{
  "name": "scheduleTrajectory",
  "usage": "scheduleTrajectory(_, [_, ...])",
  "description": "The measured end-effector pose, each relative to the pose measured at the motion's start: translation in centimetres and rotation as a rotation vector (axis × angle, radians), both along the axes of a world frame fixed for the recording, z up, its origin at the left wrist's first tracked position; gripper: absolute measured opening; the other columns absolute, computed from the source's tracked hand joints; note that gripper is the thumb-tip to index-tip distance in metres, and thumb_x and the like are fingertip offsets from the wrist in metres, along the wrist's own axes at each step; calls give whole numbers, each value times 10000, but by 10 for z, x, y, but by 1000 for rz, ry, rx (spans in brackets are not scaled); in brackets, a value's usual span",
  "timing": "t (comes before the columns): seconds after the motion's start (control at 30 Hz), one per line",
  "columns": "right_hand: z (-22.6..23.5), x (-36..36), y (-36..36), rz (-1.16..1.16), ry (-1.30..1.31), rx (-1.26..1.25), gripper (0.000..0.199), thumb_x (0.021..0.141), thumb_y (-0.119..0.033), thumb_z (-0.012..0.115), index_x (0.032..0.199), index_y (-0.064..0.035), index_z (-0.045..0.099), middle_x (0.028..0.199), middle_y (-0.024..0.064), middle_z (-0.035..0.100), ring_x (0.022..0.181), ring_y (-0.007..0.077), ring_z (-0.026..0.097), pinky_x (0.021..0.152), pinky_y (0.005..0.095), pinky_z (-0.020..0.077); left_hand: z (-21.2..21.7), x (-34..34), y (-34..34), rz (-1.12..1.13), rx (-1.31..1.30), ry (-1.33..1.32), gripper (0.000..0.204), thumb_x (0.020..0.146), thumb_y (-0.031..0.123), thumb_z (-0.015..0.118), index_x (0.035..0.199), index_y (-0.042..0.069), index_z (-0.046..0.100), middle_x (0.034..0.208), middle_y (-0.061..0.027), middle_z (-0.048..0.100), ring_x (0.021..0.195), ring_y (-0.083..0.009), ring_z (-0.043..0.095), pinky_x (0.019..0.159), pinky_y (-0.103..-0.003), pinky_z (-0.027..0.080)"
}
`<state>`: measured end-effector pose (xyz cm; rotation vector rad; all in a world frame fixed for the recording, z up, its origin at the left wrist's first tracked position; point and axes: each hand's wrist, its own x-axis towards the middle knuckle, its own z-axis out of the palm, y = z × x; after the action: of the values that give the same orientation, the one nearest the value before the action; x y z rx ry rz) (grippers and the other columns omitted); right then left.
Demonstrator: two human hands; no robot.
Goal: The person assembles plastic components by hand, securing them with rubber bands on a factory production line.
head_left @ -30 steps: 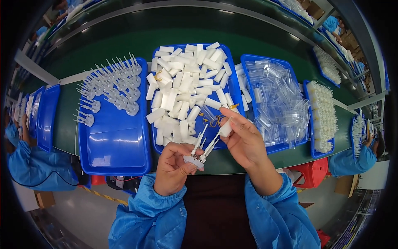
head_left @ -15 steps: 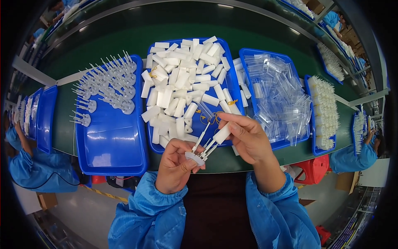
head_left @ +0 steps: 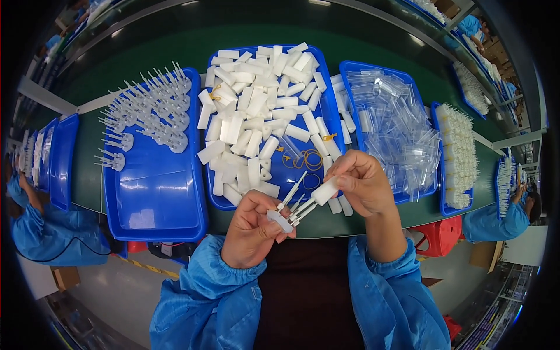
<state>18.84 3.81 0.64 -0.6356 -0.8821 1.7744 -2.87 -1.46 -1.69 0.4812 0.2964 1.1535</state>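
My left hand (head_left: 253, 226) pinches a round white plastic base (head_left: 280, 221) with several thin upright pins, tilted to the right. Between the thumb and fingers of my right hand (head_left: 363, 182) is a white foam block (head_left: 325, 191). The block's lower end meets the tips of two pins; how far they go in is hard to tell. Just beyond my hands stands a blue tray (head_left: 291, 177) heaped with white foam blocks (head_left: 245, 125). Yellow rubber bands (head_left: 309, 158) lie in it.
At the left, a blue tray (head_left: 154, 204) holds several pinned white bases (head_left: 154, 111). To the right are a blue tray of clear plastic sleeves (head_left: 396, 128) and one of assembled white pieces (head_left: 456, 151). Other people in blue sleeves (head_left: 501, 217) work at both sides; a red stool (head_left: 440, 236) stands below.
Both hands have shifted slightly right with the base and the foam block. The block is tilted more to the right, and the rubber bands show more.
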Motion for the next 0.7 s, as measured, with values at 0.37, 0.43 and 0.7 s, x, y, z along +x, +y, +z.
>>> scheduleTrajectory(0.37, [7, -16, -13, -3, -156, -5, 87, 784, 56, 637, 859, 51, 594, 869, 168, 647, 796, 196, 649, 696, 277, 541, -1, 5, -1, 39, -3, 84, 263, 823, -47, 577, 1041, 37, 457, 995, -138, 566, 776, -223, 614, 590, -258, 457])
scheduleTrajectory(0.43, [7, -20, -17, -16, -154, -1, 87, 784, 58, 636, 860, 54, 595, 866, 170, 647, 798, 197, 649, 702, 278, 541, 2, 5, -1, 79, -45, 96, 260, 819, -55, 574, 1038, 28, 463, 1005, -145, 565, 784, -229, 621, 619, -279, 496])
scheduleTrajectory(0.7, [11, -36, -26, -89, -210, -51, 99, 750, 94, 642, 816, 35, 597, 867, 209, 642, 778, 229, 651, 688, 305, 541, -4, 2, -1, 85, -35, 68, 267, 813, -61, 580, 1053, -1, 480, 1003, -144, 567, 818, -232, 630, 693, -335, 541])
